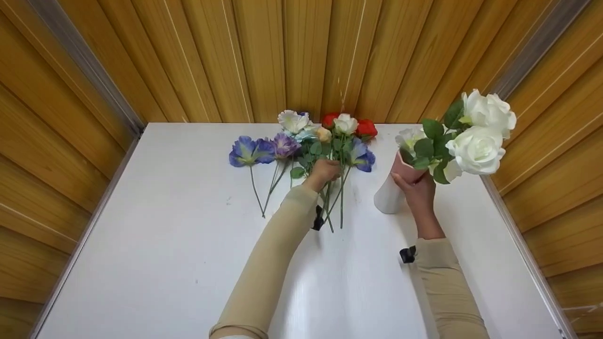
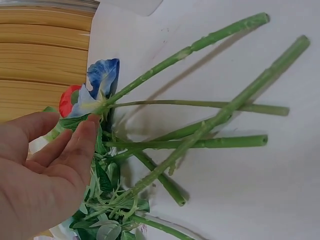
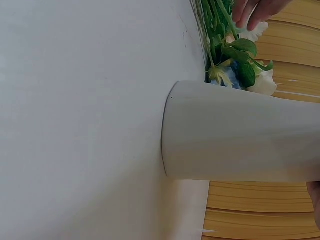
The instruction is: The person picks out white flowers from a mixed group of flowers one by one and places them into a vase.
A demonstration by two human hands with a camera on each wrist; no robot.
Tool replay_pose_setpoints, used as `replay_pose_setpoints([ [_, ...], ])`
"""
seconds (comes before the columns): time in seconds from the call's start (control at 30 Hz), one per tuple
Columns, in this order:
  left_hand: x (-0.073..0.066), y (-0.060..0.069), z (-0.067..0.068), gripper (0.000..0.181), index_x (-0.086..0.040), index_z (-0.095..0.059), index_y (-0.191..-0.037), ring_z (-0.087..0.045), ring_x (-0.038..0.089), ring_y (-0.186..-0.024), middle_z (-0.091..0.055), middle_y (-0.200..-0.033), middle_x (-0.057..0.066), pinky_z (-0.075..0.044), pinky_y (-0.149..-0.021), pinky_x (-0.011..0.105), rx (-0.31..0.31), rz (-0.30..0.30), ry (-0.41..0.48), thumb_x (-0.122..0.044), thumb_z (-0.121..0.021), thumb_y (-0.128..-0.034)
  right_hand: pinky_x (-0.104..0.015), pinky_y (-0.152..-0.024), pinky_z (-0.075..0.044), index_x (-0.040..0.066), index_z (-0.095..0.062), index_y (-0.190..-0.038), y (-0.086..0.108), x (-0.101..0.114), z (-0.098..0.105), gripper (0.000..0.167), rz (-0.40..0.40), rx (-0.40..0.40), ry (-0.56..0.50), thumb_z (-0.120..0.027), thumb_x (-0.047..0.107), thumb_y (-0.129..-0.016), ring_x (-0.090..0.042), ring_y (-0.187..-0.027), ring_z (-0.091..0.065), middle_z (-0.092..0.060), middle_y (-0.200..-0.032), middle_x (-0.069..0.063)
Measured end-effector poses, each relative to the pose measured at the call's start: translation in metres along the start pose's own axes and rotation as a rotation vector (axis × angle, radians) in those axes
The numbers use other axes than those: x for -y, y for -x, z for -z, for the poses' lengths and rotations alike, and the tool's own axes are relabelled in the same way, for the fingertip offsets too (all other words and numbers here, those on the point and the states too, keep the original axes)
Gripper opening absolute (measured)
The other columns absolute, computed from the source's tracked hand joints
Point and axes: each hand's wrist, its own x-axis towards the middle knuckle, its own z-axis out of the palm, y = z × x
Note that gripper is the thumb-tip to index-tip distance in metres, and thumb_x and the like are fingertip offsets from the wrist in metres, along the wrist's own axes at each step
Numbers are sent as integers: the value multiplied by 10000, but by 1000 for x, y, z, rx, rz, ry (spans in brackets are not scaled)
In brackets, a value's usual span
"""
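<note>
My right hand point(image 1: 420, 190) grips a vase point(image 1: 387, 194) near its top, the thumb and fingers on either side. The vase is white below and pink above, and its base rests on the table in the right wrist view. Large white roses point(image 1: 480, 149) with green leaves stand in it and lean right. My left hand point(image 2: 55, 165) is over a pile of artificial flowers, thumb and fingers apart, with no stem visibly held. Near its fingertips are a blue flower point(image 2: 102, 82) and several green stems point(image 2: 200, 142) that cross on the table.
A white table point(image 1: 155, 226) is bounded behind by wood-look panels point(image 1: 301, 56). Left of the pile lie blue flowers point(image 1: 249, 151) and a purple flower point(image 1: 284, 145). Red flowers point(image 1: 366, 128), a small white rose point(image 1: 346, 124) and a white flower point(image 1: 293, 121) lie along the back.
</note>
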Motion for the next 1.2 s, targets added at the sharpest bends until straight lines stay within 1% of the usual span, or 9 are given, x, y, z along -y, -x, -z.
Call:
replay_pose_setpoints([
  [0.17,61,-89,-16,380,-33,-667,-1324,-751,159,-913,-705,-1310,77,-601,-768,272,1,14,-2,-132,-597,-964,-470,-1252,-343,9,-303,-1556,-1,1,1,862,-6,0,8,-804,175,-874,-329,-1426,-438,-429,-1575,-207],
  [0.23,74,-107,-22,377,-34,-653,-1329,-751,179,-982,-683,-1343,83,-606,-815,289,3,48,-15,-139,-579,-974,-472,-1253,-342,13,-297,-1559,-1,2,2,867,-9,4,10,-805,177,-875,-332,-1431,-435,-427,-1579,-205],
  [0.3,81,-112,-27,259,-19,-681,-1174,-732,175,-1034,-678,-1320,63,-597,-855,302,7,80,-25,-141,-568,-975,-471,-1252,-343,18,-289,-1564,-1,2,2,875,-12,8,14,-805,181,-877,-331,-1438,-433,-424,-1584,-200],
  [0.4,81,-105,-29,74,-87,-632,-914,-721,171,-1031,-687,-1205,38,-592,-870,319,3,85,-5,-120,-578,-951,-468,-1252,-344,27,-282,-1570,-2,2,2,884,-12,13,17,-808,186,-879,-330,-1446,-431,-420,-1590,-192],
  [0.6,63,-69,-24,333,-175,-370,-671,-607,183,-799,-521,-776,8,-581,-809,333,13,50,129,-44,-589,-884,-472,-1254,-340,38,-283,-1572,-1,2,3,883,-8,14,7,-809,188,-879,-327,-1447,-428,-419,-1591,-183],
  [0.7,40,-34,-23,293,-140,-384,-739,-591,213,-892,-542,-846,33,-568,-952,373,3,91,174,-17,-589,-909,-472,-1253,-342,36,-287,-1571,-1,2,3,883,-2,17,4,-811,192,-877,-324,-1440,-430,-421,-1588,-182],
  [0.93,27,-18,-17,236,-98,-415,-751,-570,207,-883,-641,-1028,100,-524,-815,339,34,124,208,16,-521,-929,-459,-1249,-351,9,-301,-1560,1,2,0,873,16,14,-24,-812,161,-870,-310,-1419,-445,-436,-1572,-186],
  [1.07,2,16,-17,191,-36,-529,-806,-610,233,-962,-675,-1143,149,-545,-906,372,-7,168,198,23,-489,-983,-460,-1256,-340,16,-285,-1565,2,2,-1,882,29,21,-32,-812,148,-870,-307,-1429,-430,-422,-1580,-180],
  [1.2,11,5,-18,133,53,-674,-1023,-695,254,-958,-713,-1083,175,-584,-897,356,12,124,260,-4,-562,-979,-467,-1263,-326,25,-276,-1567,2,1,0,883,35,19,-20,-809,148,-875,-318,-1449,-414,-408,-1592,-178],
])
